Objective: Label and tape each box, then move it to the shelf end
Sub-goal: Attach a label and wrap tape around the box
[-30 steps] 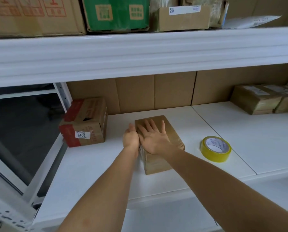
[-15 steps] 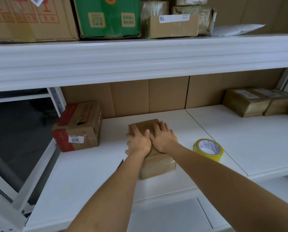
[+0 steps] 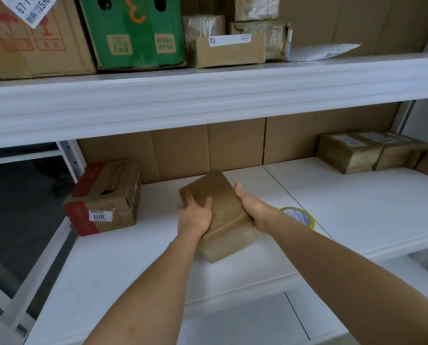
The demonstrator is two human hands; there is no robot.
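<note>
While both hands held it, the small brown box (image 3: 219, 210) sat on the white shelf board (image 3: 138, 265), roughly mid-shelf, turned at an angle to the front edge. Whether its underside was fully down on the board or slightly lifted, couldn't tell.

Left hand (image 3: 195, 217): gripped the box's left long side, thumb up on the top face, fingers curled down over the edge. Fingertips blurred, so exact spread unclear.

Right hand (image 3: 254, 210): clamped the right long side, thumb laid forward along the top edge, remaining fingers wrapped down the far side and hidden behind the box. Couldn't tell if they were spread or together.

Just beyond the right wrist, on the same board: yellow tape roll (image 3: 298, 216), lying flat, partly covered by the forearm, not touching the box.

Out past the left fingers: red-and-brown carton (image 3: 103, 197) with a white sticker reading 3011 upside down, near the shelf's left end, apart from the box.

Far off past the right fingers, at the back right: two taped parcels (image 3: 364, 151) side by side, touching each other.

Behind the box: flat cardboard sheets (image 3: 208, 148) lined the shelf back.

Upper shelf (image 3: 208, 93) carried a green carton (image 3: 133, 31), a big brown carton (image 3: 33, 38), smaller wrapped parcels (image 3: 235, 43) and a white mailer (image 3: 325, 51).
</note>
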